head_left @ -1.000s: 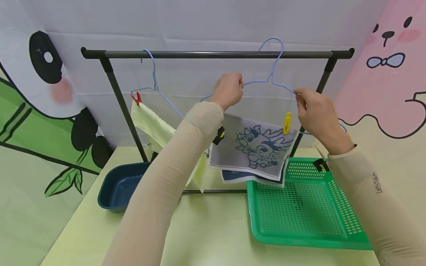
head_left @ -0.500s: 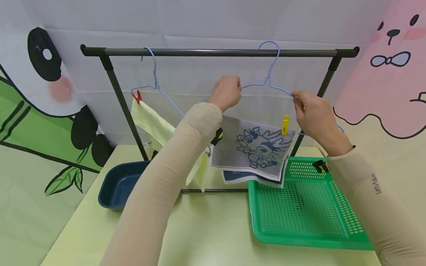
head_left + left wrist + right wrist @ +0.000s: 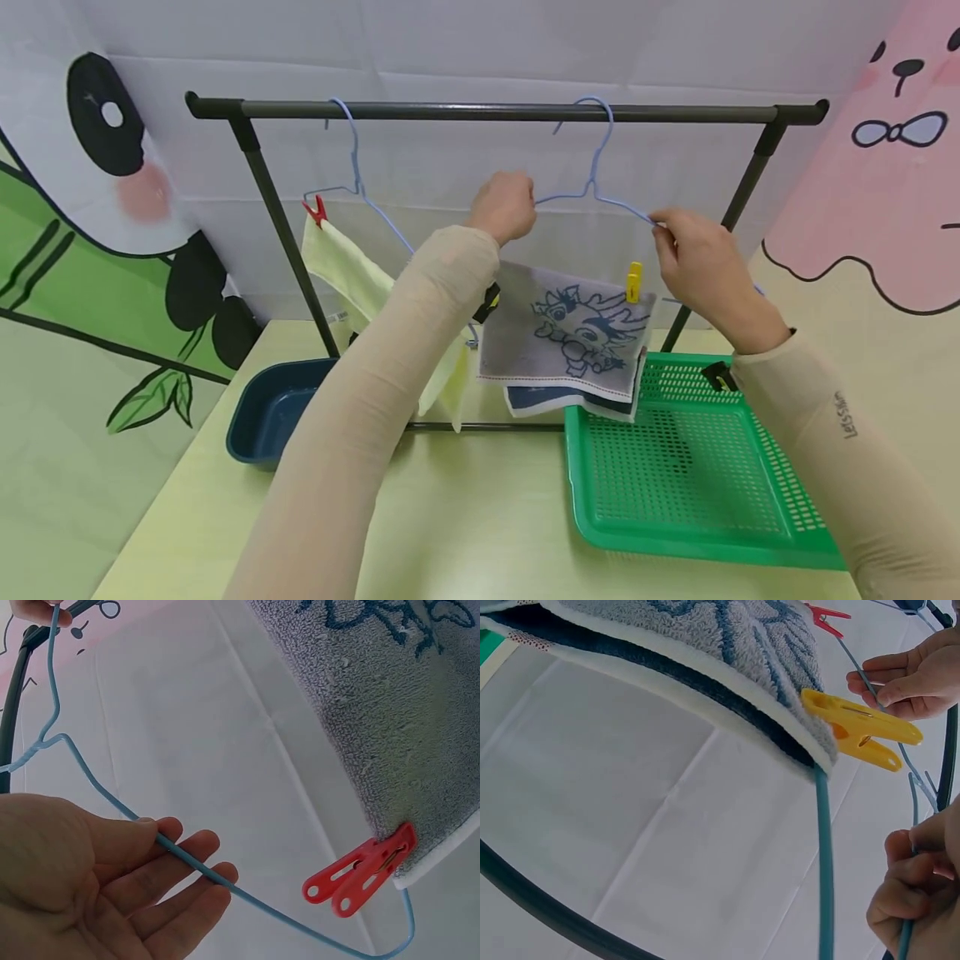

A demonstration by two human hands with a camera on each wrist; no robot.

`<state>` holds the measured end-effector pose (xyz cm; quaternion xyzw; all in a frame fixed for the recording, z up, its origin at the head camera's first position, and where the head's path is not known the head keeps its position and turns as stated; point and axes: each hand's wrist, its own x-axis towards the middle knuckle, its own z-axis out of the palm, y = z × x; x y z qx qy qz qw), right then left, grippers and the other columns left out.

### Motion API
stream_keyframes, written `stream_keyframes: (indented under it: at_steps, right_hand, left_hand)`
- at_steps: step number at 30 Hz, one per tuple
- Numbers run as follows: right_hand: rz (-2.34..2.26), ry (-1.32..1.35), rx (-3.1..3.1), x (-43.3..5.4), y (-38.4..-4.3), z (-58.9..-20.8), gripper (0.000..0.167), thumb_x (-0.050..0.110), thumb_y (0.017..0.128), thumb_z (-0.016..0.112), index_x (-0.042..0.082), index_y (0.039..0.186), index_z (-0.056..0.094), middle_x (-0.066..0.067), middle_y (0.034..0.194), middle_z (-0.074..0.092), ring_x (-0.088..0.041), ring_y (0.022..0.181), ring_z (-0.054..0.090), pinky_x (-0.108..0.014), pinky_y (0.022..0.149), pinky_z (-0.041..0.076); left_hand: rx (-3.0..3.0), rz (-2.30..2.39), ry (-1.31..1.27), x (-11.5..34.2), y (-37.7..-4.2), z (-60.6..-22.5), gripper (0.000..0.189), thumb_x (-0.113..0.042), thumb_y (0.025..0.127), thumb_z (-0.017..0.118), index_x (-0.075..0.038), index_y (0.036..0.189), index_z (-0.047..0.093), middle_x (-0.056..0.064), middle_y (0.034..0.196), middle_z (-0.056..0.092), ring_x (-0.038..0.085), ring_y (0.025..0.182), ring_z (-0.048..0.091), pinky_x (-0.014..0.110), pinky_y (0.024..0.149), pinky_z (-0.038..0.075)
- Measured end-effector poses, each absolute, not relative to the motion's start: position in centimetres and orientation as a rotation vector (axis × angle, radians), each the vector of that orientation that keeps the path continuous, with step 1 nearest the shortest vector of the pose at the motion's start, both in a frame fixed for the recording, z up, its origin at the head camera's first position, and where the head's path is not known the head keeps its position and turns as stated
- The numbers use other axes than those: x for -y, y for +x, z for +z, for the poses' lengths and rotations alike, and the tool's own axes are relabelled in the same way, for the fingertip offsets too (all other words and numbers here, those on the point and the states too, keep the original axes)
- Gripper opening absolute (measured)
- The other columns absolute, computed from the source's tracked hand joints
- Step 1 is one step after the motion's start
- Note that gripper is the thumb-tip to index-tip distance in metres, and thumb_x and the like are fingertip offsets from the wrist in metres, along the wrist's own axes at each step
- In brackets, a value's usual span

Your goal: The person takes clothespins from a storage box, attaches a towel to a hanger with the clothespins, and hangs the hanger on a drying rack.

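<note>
A blue wire hanger (image 3: 595,179) has its hook over the dark rail (image 3: 480,112). My left hand (image 3: 504,207) holds its left arm; in the left wrist view the wire runs between thumb and fingers. With thumb and fingertips, my right hand (image 3: 701,267) pinches the right arm. A grey towel (image 3: 562,333) with a blue dragon drawing is folded over the hanger's lower bar, a navy layer showing beneath. One yellow clothespin (image 3: 633,283) clips its right end. At its left end, hidden from the head view, a red clothespin (image 3: 364,874) grips it.
To the left, a pale yellow cloth (image 3: 345,262) hangs from another blue hanger (image 3: 356,162) with a red clothespin (image 3: 318,212). A green basket (image 3: 581,500) stands at right and a dark blue basin (image 3: 240,425) at left on the table (image 3: 465,517).
The hanger's hook has come down onto the rail and shifted left along it. Both hands and the towel have moved with it, and both hands keep their hold.
</note>
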<state>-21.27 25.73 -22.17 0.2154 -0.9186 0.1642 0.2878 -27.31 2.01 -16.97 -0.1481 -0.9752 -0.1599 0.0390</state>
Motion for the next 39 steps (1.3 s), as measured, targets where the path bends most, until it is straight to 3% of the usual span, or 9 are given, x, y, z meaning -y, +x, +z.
stream_keyframes:
  at_steps: [6, 16, 23, 31, 39]
  right_hand:
    - [0.433, 0.617, 2.430, -25.6, -21.3, -22.3, 0.025, 0.003, 0.097, 0.046, -0.010, 0.117, 0.056, -0.019, 0.090, 0.058, -0.027, 0.068, 0.047, -0.039, 0.060, 0.041]
    - [0.414, 0.640, 2.437, -26.1, -20.9, -22.3, 0.029, 0.002, 0.097, 0.046, -0.009, 0.123, 0.054, -0.018, 0.089, 0.057, -0.025, 0.064, 0.045, -0.037, 0.056, 0.037]
    - [0.378, 0.592, 2.484, -27.1, -19.9, -22.5, 0.030, 0.009, 0.096, 0.049, -0.008, 0.120, 0.055, -0.018, 0.090, 0.059, -0.023, 0.059, 0.048, -0.035, 0.049, 0.037]
    - [0.321, 0.487, 2.598, -28.8, -18.5, -22.7, 0.032, 0.021, 0.097, 0.052, -0.004, 0.117, 0.057, -0.016, 0.083, 0.063, -0.021, 0.052, 0.046, -0.033, 0.044, 0.036]
    - [0.392, 0.443, 2.731, -31.3, -17.0, -22.9, 0.039, 0.033, 0.097, 0.051, -0.002, 0.115, 0.057, -0.017, 0.090, 0.063, -0.023, 0.064, 0.051, -0.036, 0.052, 0.038]
  left_hand:
    - [3.016, -0.446, -0.444, -1.8, -27.2, -16.6, 0.024, -0.001, 0.094, 0.040, -0.004, 0.104, 0.062, 0.007, 0.097, 0.061, 0.019, 0.084, 0.054, 0.028, 0.075, 0.046]
    - [3.026, -0.455, -0.498, -1.4, -27.1, -16.3, 0.027, -0.007, 0.096, 0.040, -0.005, 0.111, 0.062, 0.008, 0.109, 0.061, 0.021, 0.094, 0.053, 0.031, 0.083, 0.045]
    - [3.041, -0.574, -0.502, -0.8, -26.3, -15.6, 0.027, -0.019, 0.100, 0.042, -0.005, 0.118, 0.057, 0.007, 0.115, 0.058, 0.019, 0.098, 0.052, 0.030, 0.085, 0.046]
    - [2.939, -0.701, -0.605, 1.6, -25.4, -15.3, 0.028, -0.025, 0.099, 0.044, -0.006, 0.110, 0.061, 0.008, 0.117, 0.060, 0.021, 0.103, 0.053, 0.034, 0.086, 0.045]
    - [2.839, -0.838, -0.666, 5.1, -23.3, -14.3, 0.027, -0.025, 0.099, 0.045, -0.008, 0.110, 0.062, 0.007, 0.116, 0.060, 0.022, 0.106, 0.053, 0.037, 0.091, 0.042]
